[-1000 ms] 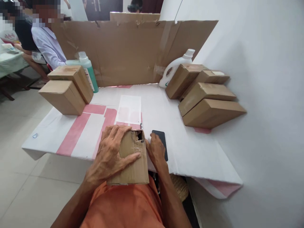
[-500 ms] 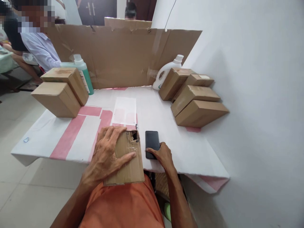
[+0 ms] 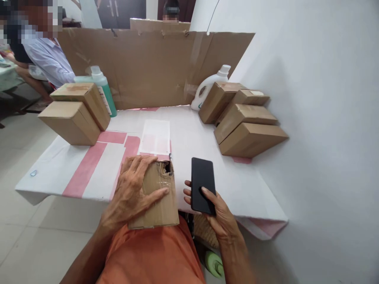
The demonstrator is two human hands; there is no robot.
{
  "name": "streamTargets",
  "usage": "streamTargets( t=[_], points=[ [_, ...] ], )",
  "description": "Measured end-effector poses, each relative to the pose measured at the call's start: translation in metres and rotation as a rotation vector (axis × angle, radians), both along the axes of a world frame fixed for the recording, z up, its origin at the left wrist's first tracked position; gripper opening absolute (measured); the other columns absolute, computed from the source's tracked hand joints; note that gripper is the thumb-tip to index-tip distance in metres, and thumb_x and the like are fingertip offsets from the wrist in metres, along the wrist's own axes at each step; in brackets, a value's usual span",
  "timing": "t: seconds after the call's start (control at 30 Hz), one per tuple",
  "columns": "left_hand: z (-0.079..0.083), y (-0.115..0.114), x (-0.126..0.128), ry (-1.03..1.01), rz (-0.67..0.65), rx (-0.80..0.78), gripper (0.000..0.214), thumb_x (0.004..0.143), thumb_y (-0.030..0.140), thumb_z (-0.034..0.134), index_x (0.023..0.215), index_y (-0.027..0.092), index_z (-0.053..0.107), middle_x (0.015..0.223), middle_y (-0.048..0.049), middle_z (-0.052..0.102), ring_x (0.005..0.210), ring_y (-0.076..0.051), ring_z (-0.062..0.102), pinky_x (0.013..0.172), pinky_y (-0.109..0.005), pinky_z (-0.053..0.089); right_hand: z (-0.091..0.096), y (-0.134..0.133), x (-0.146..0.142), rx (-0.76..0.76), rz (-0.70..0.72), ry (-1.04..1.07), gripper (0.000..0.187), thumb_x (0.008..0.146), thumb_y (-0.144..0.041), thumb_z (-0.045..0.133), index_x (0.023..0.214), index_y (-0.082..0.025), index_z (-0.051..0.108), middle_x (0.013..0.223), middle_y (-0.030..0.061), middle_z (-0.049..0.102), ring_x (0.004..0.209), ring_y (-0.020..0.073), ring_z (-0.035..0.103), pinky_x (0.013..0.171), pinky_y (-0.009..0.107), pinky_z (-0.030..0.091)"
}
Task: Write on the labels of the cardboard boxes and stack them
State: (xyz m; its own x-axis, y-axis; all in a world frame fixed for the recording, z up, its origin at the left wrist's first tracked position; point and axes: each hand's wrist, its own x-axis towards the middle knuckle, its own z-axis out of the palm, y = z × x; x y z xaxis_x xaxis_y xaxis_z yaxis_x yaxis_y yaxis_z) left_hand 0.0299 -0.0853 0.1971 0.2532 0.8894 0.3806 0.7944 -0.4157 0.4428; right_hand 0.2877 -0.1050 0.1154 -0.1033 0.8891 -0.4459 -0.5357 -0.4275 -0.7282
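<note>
At the table's front edge, over my lap, a small cardboard box [image 3: 156,205] has a ragged, dark-edged hole in its far right corner. My left hand [image 3: 136,187] holds it from the left, thumb stretched over the top face and fingers along the far side. To the right, my right hand [image 3: 219,209] grips a black smartphone [image 3: 203,177], raised off the tabletop with its dark screen facing up. The thumb lies across the screen, and fingertips show past the phone's left side. A white sheet [image 3: 155,137] lies flat beyond the box.
Two cardboard boxes [image 3: 69,122] and a green bottle [image 3: 108,96] stand at the left. Several boxes [image 3: 245,138] and a white jug [image 3: 207,88] line the right, by the wall [image 3: 325,118]. A cardboard screen [image 3: 154,71] closes the back; a person [image 3: 44,59] sits beyond it.
My right hand has picked the smartphone up off the table, bringing it nearer and slightly right, with fingers now underneath. My left hand and the box have hardly moved.
</note>
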Motion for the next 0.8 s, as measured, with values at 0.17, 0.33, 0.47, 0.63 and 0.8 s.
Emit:
streamTargets(
  t=[0.17, 0.33, 0.47, 0.63, 0.8],
  points=[
    [0.001, 0.003, 0.002, 0.016, 0.017, 0.001, 0.062, 0.084, 0.040, 0.078, 0.138, 0.027, 0.050, 0.130, -0.0064, 0.063, 0.120, -0.030, 0.053, 0.103, -0.046, 0.049, 0.059, -0.018, -0.019, 0.172, 0.102, 0.172, 0.034, 0.084, -0.038, 0.083, 0.108, -0.014, 0.078, 0.100, 0.0116, 0.080, 0.077, 0.0207, 0.077, 0.068, 0.029, 0.064],
    [0.002, 0.001, 0.000, 0.002, -0.005, 0.013, 0.053, 0.087, 0.037, 0.072, 0.135, 0.025, 0.052, 0.125, -0.0080, 0.063, 0.118, -0.030, 0.053, 0.103, -0.045, 0.047, 0.087, -0.026, -0.057, 0.182, 0.267, 0.388, 0.069, 0.086, -0.077, 0.063, 0.112, -0.015, 0.077, 0.106, 0.0155, 0.078, 0.092, 0.0283, 0.076, 0.081, 0.040, 0.063],
    [0.003, -0.001, -0.001, -0.043, -0.029, -0.007, 0.030, 0.087, 0.030, 0.058, 0.117, 0.024, 0.058, 0.113, -0.0091, 0.063, 0.110, -0.031, 0.053, 0.098, -0.047, 0.046, 0.084, -0.029, -0.080, 0.113, 0.301, 0.509, 0.068, 0.088, -0.077, 0.060, 0.117, -0.018, 0.076, 0.103, 0.0128, 0.078, 0.102, 0.0302, 0.074, 0.091, 0.045, 0.060],
    [0.005, -0.002, 0.000, -0.101, -0.071, 0.036, 0.010, 0.083, 0.018, 0.045, 0.083, 0.026, 0.051, 0.093, -0.0055, 0.062, 0.089, -0.027, 0.054, 0.087, -0.045, 0.045, 0.075, -0.033, -0.095, 0.090, 0.332, 0.583, 0.061, 0.094, -0.069, 0.060, 0.116, -0.014, 0.076, 0.103, 0.0137, 0.079, 0.098, 0.0290, 0.074, 0.093, 0.047, 0.059],
    [0.006, -0.002, -0.001, -0.142, -0.111, 0.063, 0.011, 0.077, 0.020, 0.046, 0.084, 0.026, 0.052, 0.093, -0.0062, 0.060, 0.092, -0.028, 0.053, 0.085, -0.044, 0.044, 0.071, -0.033, -0.097, 0.038, 0.253, 0.572, 0.055, 0.096, -0.064, 0.061, 0.119, -0.016, 0.075, 0.103, 0.0122, 0.079, 0.096, 0.0282, 0.075, 0.090, 0.046, 0.060]
  ],
)
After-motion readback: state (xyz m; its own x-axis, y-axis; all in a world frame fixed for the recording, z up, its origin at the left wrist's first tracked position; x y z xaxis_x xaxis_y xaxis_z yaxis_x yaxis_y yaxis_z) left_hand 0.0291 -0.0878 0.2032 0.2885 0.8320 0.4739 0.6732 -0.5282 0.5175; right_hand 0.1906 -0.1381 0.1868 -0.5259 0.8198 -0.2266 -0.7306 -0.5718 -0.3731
